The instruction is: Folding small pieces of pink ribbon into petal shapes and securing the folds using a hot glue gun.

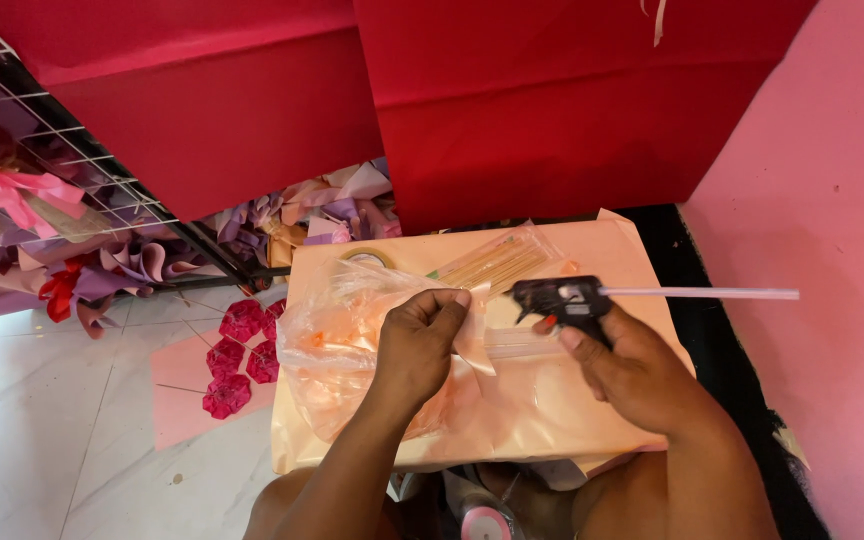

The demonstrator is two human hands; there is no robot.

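Pinching a ribbon bow (474,345), left hand (417,345) beside glue gun (562,298).

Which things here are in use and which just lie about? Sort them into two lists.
In use:
left hand pinching a peach ribbon bow
right hand holding a black glue gun

Lying about:
plastic bag
wooden sticks
tape roll
pink paper flowers
paper scraps
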